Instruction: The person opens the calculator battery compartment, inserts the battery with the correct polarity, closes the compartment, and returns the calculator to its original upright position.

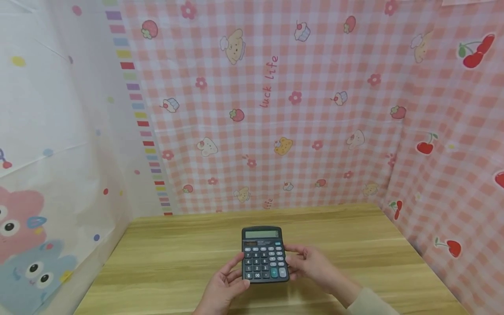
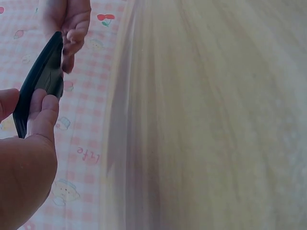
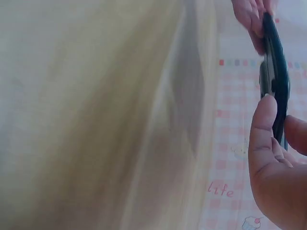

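A black calculator (image 1: 265, 254) faces up toward the head camera, its display at the far end and its keys toward me. My left hand (image 1: 226, 284) grips its lower left side, thumb on the near corner and fingers along the edge and underneath. At the right edge, my right hand (image 1: 311, 266) holds it between thumb and fingers. Both wrist views show the calculator (image 2: 43, 76) edge-on and raised off the tabletop. In the right wrist view the thin dark side of the calculator (image 3: 278, 72) shows between the two hands.
A wood-grain table (image 1: 165, 258) lies beneath the hands. Behind it hangs a pink checked cloth (image 1: 271, 166) with printed strawberries and cupcakes. Another printed cloth (image 1: 445, 188) with cherries closes the right side, and a white cartoon sheet (image 1: 59, 166) the left.
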`<state>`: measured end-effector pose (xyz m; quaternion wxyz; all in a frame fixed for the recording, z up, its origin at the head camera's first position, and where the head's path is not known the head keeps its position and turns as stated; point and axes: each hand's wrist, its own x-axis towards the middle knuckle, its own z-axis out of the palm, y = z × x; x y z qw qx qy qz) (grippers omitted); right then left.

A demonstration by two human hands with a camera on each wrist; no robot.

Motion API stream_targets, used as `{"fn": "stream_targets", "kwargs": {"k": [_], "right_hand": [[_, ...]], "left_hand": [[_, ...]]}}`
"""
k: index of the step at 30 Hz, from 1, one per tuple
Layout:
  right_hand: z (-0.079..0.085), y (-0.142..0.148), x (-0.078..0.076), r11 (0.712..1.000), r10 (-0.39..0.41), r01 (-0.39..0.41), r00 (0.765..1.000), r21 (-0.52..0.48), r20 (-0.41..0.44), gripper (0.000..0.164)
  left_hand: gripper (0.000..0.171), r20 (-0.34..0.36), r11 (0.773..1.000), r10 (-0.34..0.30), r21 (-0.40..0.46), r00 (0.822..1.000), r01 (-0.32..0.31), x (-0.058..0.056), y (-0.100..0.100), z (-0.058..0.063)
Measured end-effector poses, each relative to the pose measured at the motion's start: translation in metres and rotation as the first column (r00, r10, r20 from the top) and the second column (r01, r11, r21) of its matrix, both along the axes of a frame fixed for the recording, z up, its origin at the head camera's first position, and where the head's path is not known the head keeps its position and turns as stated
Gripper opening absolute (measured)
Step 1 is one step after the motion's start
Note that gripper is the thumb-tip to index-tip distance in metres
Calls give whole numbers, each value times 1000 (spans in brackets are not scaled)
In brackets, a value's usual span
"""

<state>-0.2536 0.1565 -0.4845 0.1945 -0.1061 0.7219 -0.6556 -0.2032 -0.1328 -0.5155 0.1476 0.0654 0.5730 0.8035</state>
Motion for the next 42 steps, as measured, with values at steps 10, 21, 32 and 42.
{"fn": "stream_targets", "kwargs": {"k": [10, 21, 32, 42], "right_hand": [[-8, 2, 24, 999, 32, -25, 988, 46, -152, 70], [-8, 2, 35, 997, 3, 13, 975, 74, -223, 70], [-2, 1, 28, 998, -43, 50, 983, 37, -179, 68], [6, -4, 4, 996, -76, 82, 987, 33, -143, 68]], "left_hand": [[84, 1, 999, 10, -42, 1000, -9, 1, -1, -2], [85, -3, 999, -10, -44, 1000, 10, 0, 0, 0], [81, -12, 980, 51, -195, 999, -52, -8, 5, 9], [78, -21, 971, 98, -216, 995, -100, -31, 13, 21]]}}
